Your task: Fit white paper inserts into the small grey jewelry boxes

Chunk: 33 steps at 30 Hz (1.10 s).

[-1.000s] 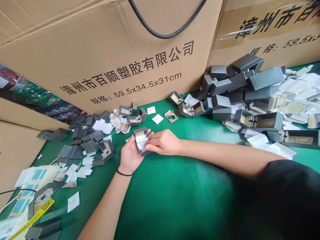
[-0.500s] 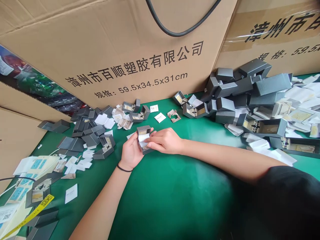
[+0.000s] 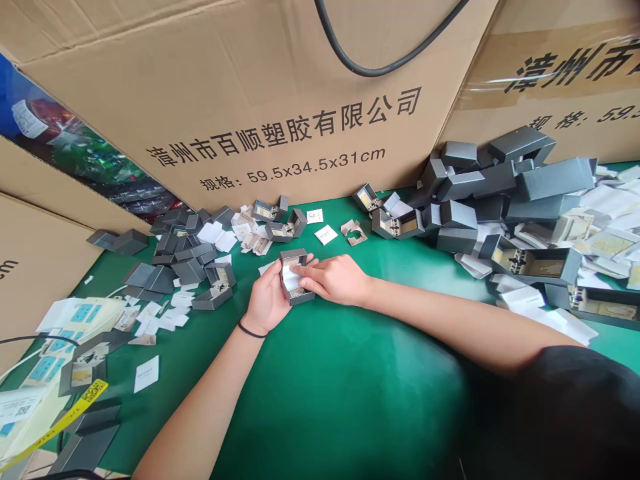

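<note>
A small dark grey jewelry box (image 3: 299,300) lies open in my left hand (image 3: 267,297), whose fingers and thumb wrap its left side. Inside the box sits a white insert (image 3: 290,280). My right hand (image 3: 343,279) is at the box's right side, its fingers closed together, with fingertips on the white insert and at the box edge. Fingers partly cover the box's inside. Just beyond the hands, a white card (image 3: 326,234) and a cut-out cardboard piece (image 3: 354,233) rest on the green table (image 3: 330,387).
Grey boxes (image 3: 495,180) heap up at the right beside white paper inserts (image 3: 613,207). More boxes (image 3: 185,257) and paper scraps (image 3: 163,317) lie at the left. Large cartons (image 3: 300,87) wall off the back. A black cable (image 3: 360,70) hangs over them. Yellow tape (image 3: 65,421) is at the lower left.
The view has shifted a little, so the scene sits slightly further right. The right fingertips have moved slightly on the white insert; both hands stay at the jewelry box.
</note>
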Motion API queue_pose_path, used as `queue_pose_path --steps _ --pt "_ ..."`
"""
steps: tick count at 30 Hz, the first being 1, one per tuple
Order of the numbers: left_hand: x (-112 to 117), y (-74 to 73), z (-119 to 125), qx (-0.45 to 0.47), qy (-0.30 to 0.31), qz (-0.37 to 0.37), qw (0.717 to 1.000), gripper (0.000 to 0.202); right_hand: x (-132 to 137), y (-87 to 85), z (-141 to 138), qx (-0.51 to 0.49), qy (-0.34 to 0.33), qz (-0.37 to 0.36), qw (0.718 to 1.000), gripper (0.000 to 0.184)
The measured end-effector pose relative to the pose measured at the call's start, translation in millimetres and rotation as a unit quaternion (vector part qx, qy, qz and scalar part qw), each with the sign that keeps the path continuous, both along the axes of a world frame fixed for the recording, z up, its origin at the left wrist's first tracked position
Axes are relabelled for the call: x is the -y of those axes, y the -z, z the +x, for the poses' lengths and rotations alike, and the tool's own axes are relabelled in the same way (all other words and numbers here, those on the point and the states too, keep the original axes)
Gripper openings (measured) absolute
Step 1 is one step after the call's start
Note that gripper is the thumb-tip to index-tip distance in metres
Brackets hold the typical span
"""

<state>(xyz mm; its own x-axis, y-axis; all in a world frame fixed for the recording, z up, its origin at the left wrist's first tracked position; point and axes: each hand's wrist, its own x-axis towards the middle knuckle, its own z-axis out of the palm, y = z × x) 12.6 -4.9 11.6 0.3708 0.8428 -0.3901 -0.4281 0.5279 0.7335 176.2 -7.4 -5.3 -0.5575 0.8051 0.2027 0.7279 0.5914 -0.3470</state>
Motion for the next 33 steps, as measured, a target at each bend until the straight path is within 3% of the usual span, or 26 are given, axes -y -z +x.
queue_pose_path --steps 8,14,20,33 --pt "1 5.7 -2 -0.008 -0.014 0.050 0.999 0.041 -4 9.7 1 -0.080 0.013 0.037 0.996 0.038" --pt "1 9.7 -5 -0.041 -0.004 0.080 0.996 0.033 -4 10.4 0 -0.046 -0.002 0.048 0.998 0.040" --pt "1 8.7 -3 -0.089 -0.005 0.081 0.993 0.040 -2 9.5 -1 -0.021 -0.015 0.084 0.996 0.043" --pt "0 9.2 -2 -0.108 -0.017 0.093 0.990 0.039 0 5.7 -2 0.000 0.023 0.049 0.999 0.044"
